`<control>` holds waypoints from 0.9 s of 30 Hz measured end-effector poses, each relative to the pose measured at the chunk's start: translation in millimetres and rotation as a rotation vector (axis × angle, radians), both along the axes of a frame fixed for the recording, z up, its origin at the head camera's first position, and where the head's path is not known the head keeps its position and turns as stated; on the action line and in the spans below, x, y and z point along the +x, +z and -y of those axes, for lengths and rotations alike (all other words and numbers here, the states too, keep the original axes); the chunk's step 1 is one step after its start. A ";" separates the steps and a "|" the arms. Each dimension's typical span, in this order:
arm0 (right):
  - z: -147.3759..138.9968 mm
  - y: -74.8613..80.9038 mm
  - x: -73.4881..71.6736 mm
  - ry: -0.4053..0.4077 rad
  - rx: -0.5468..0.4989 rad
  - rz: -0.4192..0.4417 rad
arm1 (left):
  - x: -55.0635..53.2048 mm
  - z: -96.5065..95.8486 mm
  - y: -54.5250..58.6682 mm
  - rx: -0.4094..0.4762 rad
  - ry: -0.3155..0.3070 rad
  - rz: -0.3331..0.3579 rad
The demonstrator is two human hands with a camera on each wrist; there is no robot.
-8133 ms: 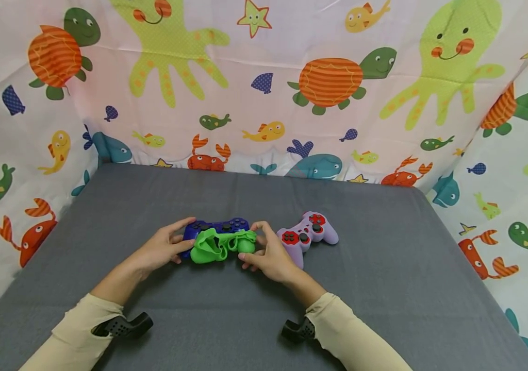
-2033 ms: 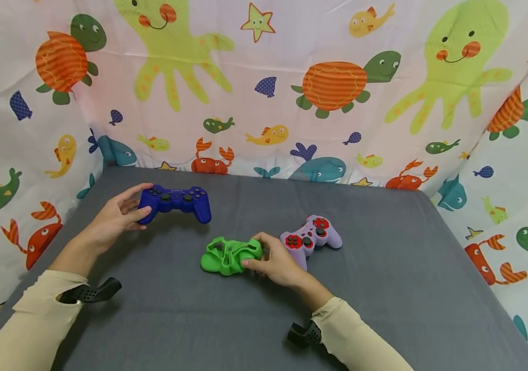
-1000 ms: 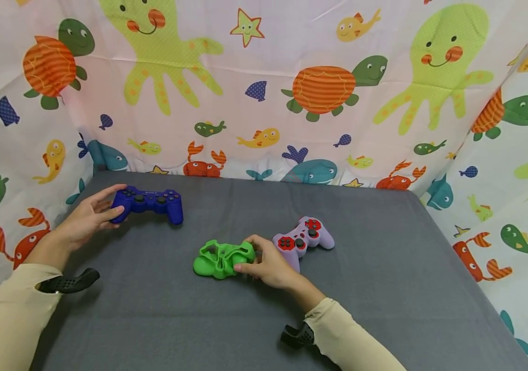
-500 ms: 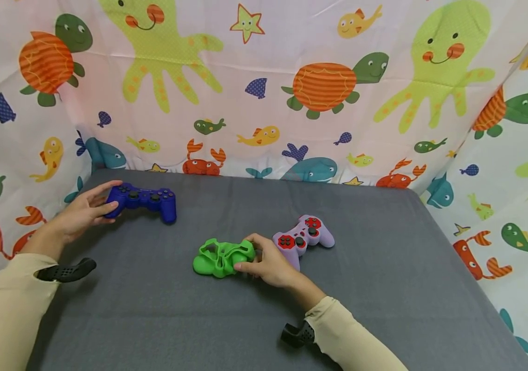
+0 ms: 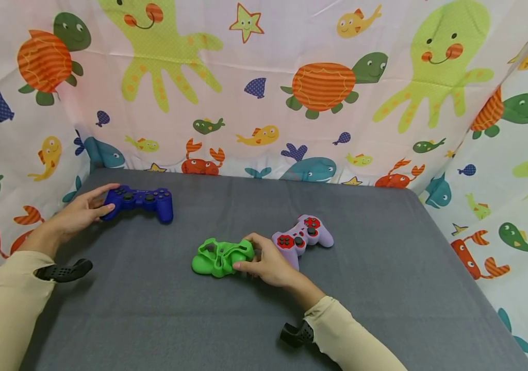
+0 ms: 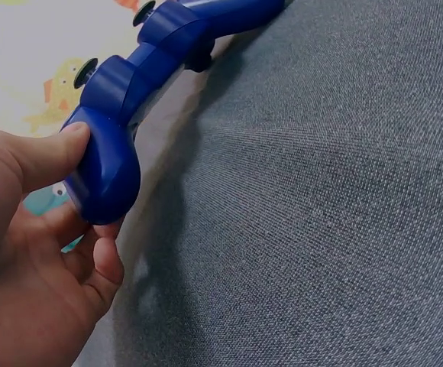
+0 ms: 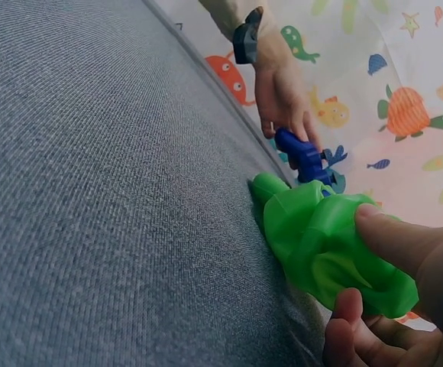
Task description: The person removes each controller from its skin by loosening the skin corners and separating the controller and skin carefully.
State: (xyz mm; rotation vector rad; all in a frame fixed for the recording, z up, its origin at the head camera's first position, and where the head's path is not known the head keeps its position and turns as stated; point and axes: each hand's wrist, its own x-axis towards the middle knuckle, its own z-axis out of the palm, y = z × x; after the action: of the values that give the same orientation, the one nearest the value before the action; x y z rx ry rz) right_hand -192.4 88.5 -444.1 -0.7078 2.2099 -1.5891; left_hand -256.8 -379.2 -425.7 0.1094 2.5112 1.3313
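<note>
At the table's far left my left hand (image 5: 76, 216) grips a blue game controller (image 5: 138, 201) by its left handle. In the left wrist view the thumb lies on top of that handle and fingers are curled under it; the controller (image 6: 149, 69) casts a shadow on the cloth close by. Near the middle, my right hand (image 5: 270, 263) pinches the right end of a crumpled bright green silicone controller cover (image 5: 215, 263). The right wrist view shows the thumb on top of the cover (image 7: 313, 237) and fingers below. Its folds gape, with nothing seen inside.
A lilac controller with red button patches (image 5: 303, 237) lies on the grey cloth-covered table (image 5: 176, 319), just behind and right of my right hand. A printed sea-animal curtain (image 5: 264, 103) rises along the table's back and both sides.
Eight seconds ago both hands were together, with the green cover against the blue controller. Since then my left hand has carried the controller away to the far left; the right hand has stayed put.
</note>
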 end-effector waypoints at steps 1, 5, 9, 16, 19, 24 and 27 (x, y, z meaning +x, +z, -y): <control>0.0 0.0 0.1 -0.001 0.000 0.002 | 0.1 0.0 0.1 -0.008 0.001 -0.001; -0.1 -0.5 -0.2 -0.002 -0.002 0.003 | -0.8 -1.3 -0.4 -0.022 0.007 -0.002; -0.6 -1.0 -0.7 -0.002 0.004 0.006 | -2.4 -1.7 -2.5 -0.010 0.017 0.003; -0.3 -0.6 0.0 -0.004 0.012 0.023 | -2.9 -2.3 -3.5 -0.014 0.036 0.009; -0.2 -1.2 -0.4 -0.005 0.013 0.024 | -1.6 -3.9 -3.0 -0.037 0.033 -0.005; 0.1 -2.6 -1.0 -0.002 0.003 0.007 | 1.1 -7.3 -3.9 -0.087 0.049 -0.058; 0.9 -2.6 -0.4 -0.001 -0.003 0.008 | 3.6 -8.0 -5.7 -0.099 0.079 -0.089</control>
State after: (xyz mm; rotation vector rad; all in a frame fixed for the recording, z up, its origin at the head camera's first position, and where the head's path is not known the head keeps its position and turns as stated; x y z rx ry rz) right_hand -192.8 87.6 -446.8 -0.7002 2.2031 -1.5928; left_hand -253.2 -371.1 -431.3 0.0487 2.6767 1.2542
